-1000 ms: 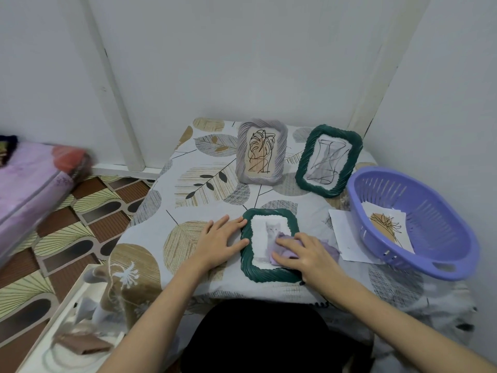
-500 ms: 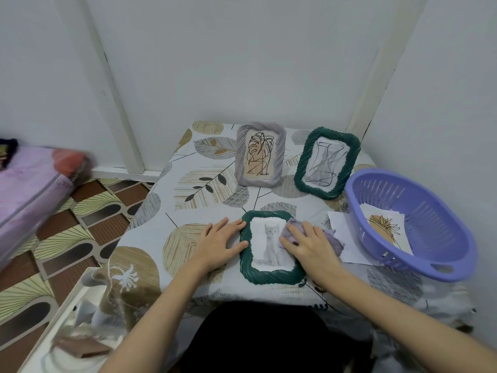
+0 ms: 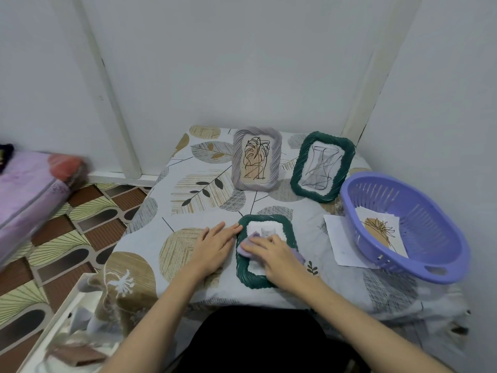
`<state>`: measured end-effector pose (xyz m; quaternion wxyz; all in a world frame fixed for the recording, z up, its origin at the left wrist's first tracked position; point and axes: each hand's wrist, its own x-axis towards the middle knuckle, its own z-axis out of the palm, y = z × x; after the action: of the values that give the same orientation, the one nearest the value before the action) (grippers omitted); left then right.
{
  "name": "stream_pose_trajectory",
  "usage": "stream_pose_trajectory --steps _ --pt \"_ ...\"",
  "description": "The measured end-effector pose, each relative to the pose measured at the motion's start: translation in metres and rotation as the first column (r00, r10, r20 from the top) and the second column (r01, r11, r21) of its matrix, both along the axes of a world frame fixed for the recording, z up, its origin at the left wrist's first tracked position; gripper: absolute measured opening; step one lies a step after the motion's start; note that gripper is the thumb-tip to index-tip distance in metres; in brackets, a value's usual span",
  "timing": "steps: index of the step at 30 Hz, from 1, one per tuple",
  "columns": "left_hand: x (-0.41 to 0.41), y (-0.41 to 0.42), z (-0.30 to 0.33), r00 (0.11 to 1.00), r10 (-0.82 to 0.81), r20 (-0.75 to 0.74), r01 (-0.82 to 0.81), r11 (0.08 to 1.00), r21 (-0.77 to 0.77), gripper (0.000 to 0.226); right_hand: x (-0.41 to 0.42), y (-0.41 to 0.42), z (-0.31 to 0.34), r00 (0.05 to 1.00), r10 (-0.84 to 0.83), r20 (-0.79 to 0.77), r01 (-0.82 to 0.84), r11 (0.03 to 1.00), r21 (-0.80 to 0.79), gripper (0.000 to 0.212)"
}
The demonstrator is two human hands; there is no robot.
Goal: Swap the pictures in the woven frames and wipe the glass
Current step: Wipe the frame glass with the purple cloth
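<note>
A green woven frame [image 3: 287, 228] with a cat picture lies flat near the table's front edge. My right hand [image 3: 274, 255] presses a lilac cloth [image 3: 248, 246] onto its glass and covers most of the picture. My left hand [image 3: 213, 244] lies flat on the table, fingertips touching the frame's left rim. A grey woven frame [image 3: 256, 158] with a leaf drawing stands at the back. Beside it a second green woven frame [image 3: 321, 166] with a line drawing leans upright.
A purple plastic basket [image 3: 419, 211] at the right holds a plant print [image 3: 382, 234], and a white sheet [image 3: 338, 243] lies under its edge. White walls close the back and right. A pink mattress [image 3: 29, 189] and a white tray [image 3: 53, 332] sit on the floor at left.
My right hand has slid the cloth from the frame's right side toward its left and middle, now hiding most of the cat picture. The left hand stays put.
</note>
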<state>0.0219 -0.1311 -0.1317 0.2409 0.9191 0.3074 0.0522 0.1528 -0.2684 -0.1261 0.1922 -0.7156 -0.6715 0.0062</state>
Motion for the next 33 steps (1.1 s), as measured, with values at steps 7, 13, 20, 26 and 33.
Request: stream_pose_trajectory --steps 7,13,20,26,33 --pt "0.001 -0.001 0.003 1.0 -0.007 -0.009 0.007 1.0 0.0 0.041 0.017 -0.065 -0.002 0.979 -0.052 0.196 0.042 0.998 0.053 0.073" --pt "0.022 -0.046 0.029 0.918 0.156 0.365 -0.072 0.97 -0.232 0.035 0.032 -0.052 0.032 0.694 -0.408 -0.593 0.506 0.862 -0.002 0.042" --pt "0.03 -0.066 0.051 0.776 0.528 0.345 0.024 0.521 -0.853 0.009 -0.003 -0.023 0.052 0.244 -0.199 -0.949 0.442 0.894 -0.074 0.031" --pt "-0.016 -0.001 0.041 0.83 0.496 0.256 -0.297 0.78 -0.551 0.021 0.026 -0.031 0.023 0.589 -0.679 -0.438 0.651 0.72 -0.241 0.032" --pt "-0.039 0.005 0.008 0.951 0.299 -0.076 -0.267 0.921 0.283 0.057 0.016 -0.029 0.008 0.63 -0.75 -0.204 0.71 0.662 -0.24 0.035"
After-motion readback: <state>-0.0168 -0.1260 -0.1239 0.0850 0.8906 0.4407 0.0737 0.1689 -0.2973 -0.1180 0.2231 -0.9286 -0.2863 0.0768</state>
